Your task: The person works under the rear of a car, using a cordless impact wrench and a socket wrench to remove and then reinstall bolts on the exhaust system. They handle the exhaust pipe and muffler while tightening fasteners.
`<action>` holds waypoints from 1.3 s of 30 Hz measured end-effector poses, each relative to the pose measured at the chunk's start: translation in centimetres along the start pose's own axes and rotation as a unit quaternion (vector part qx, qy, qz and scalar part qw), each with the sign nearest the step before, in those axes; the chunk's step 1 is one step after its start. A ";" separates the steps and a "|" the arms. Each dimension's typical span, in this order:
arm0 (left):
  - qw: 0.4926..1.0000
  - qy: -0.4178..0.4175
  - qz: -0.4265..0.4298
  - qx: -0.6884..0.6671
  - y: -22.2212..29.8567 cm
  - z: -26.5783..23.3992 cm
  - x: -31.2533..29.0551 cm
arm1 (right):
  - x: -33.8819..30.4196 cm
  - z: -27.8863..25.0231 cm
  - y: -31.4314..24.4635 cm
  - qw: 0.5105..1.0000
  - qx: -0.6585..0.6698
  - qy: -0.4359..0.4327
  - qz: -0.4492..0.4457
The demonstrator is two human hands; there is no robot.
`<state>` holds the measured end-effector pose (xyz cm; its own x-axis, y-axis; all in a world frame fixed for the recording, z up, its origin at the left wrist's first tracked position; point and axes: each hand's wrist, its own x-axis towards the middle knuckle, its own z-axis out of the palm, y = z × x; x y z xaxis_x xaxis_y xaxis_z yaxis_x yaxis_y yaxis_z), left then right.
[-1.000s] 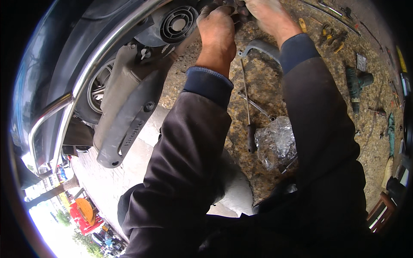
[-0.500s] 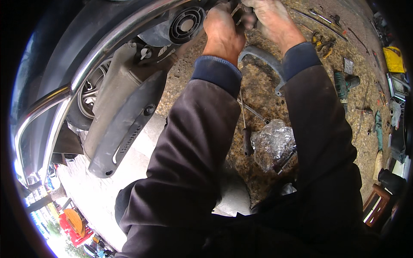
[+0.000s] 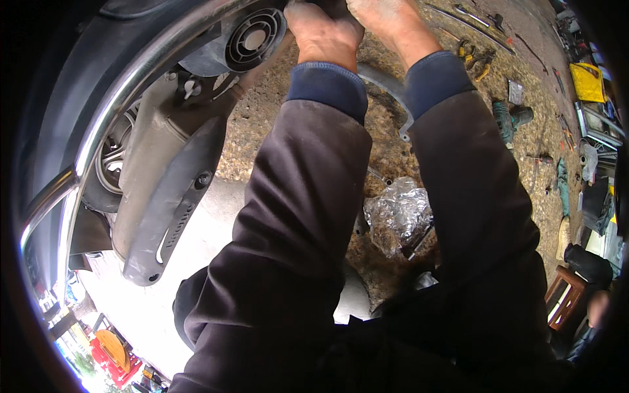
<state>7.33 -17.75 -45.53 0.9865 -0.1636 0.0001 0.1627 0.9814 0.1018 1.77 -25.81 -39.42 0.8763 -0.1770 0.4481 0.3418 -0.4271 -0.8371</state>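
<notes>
Both my hands are at the upper edge of the head view, close together beside the scooter's fan cover (image 3: 254, 40). My left hand (image 3: 324, 31) is curled, its fingertips cut off by the picture's edge. Next to it, my right hand (image 3: 386, 21) is bent inward, fingers also closed and mostly out of sight. What they grip is dark and cannot be made out. Below my wrists lies a curved grey plastic piece (image 3: 392, 88), partly behind my right sleeve. A crumpled clear plastic bag (image 3: 398, 213) rests on the ground between my forearms.
The scooter's exhaust muffler (image 3: 173, 203) and chrome rail (image 3: 108, 111) fill the left side. To the right lie yellow-handled pliers (image 3: 483, 62), a green power tool (image 3: 504, 121) and a yellow bag (image 3: 588, 82). A brown wooden stool (image 3: 565, 298) stands lower right, a blurred skin-coloured shape beside it.
My hands have shifted up toward the picture's edge, so less of them shows. Scooter and ground items sit further left in view. A skin-coloured shape has appeared at the right edge.
</notes>
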 end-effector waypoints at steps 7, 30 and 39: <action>0.991 -0.132 0.008 0.024 -0.7 -2.0 0.4 | 1.4 2.0 0.3 0.928 -0.315 0.021 -0.200; 0.988 -0.126 -0.077 -0.049 0.5 -5.8 1.8 | 2.5 3.5 3.3 0.985 -0.054 -0.141 -0.081; 0.991 -0.075 -0.082 -0.074 1.5 -6.1 2.4 | 3.8 4.4 4.1 0.980 -0.034 -0.192 -0.028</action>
<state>10.08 -16.09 -51.42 0.9348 -0.3244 0.1443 0.3323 0.9426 -0.0335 7.93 -24.32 -42.50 0.9245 0.1902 0.3304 0.3811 -0.4877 -0.7855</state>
